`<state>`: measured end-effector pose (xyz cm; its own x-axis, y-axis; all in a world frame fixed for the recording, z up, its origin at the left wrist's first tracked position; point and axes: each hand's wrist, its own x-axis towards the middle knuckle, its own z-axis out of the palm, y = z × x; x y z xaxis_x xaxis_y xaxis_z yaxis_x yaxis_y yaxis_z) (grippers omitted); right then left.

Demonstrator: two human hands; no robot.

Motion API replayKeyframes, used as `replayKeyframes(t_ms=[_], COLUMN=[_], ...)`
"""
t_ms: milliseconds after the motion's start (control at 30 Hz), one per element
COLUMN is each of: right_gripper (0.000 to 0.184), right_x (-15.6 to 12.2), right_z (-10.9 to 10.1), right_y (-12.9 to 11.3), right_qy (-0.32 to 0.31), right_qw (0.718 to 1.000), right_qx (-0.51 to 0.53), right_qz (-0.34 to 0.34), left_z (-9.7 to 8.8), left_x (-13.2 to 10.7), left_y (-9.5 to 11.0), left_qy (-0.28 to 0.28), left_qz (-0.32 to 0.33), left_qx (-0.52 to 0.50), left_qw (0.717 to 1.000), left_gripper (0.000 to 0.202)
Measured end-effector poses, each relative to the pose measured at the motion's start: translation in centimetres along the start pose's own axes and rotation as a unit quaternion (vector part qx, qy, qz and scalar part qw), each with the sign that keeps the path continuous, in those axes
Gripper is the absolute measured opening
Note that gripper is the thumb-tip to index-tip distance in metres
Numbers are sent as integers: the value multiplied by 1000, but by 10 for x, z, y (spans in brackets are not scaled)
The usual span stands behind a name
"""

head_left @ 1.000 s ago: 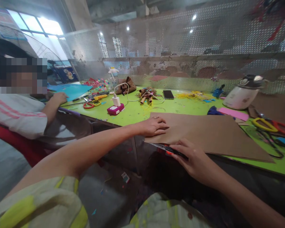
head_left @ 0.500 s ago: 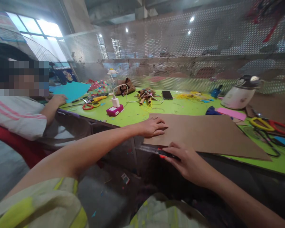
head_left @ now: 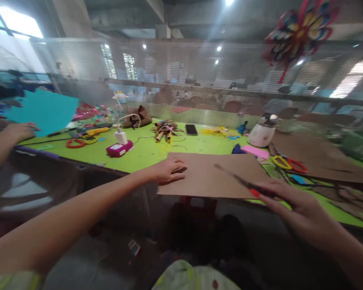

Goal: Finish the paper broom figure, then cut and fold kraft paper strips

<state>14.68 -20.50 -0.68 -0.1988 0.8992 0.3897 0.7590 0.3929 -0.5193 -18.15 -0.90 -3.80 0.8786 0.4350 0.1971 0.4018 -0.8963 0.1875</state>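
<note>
Brown paper (head_left: 205, 177) lies beneath the left hand (head_left: 171, 170), fingers spread flat, and stretches rightward from it. The right hand (head_left: 293, 201) grips a knife (head_left: 245, 183), its blurred tip pointing toward the left hand; a careless sweep could nick those fingers. Light left-hand pressure might let the sheet slip.

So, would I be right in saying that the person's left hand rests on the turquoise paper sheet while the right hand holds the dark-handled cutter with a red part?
Not quite: the head view shows the left hand resting on the flat brown sheet, not on the turquoise paper sheet. The right hand does hold the dark-handled cutter with a red part.
</note>
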Motion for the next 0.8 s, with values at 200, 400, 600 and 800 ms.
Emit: replayKeyframes(t_ms=[200,400,600,800], right_gripper=[45,43,34,35], right_x=[28,69,125,160], right_z=[-58,-46,-25,-28], right_y=[130,199,225,242], right_qy=[236,244,193,182], right_qw=[940,920,942,945], right_qx=[-124,-195,-211,-202], right_qz=[212,237,176,184], left_z=[-14,-13,-3,-1], left_x=[7,11,10,17], left_y=[11,34,33,13], left_qy=[-15,-27,-30,-25], left_qz=[-69,-134,-167,-176], left_qx=[-29,43,56,26], left_qw=[997,990,984,984], left_gripper=[45,67,68,64])
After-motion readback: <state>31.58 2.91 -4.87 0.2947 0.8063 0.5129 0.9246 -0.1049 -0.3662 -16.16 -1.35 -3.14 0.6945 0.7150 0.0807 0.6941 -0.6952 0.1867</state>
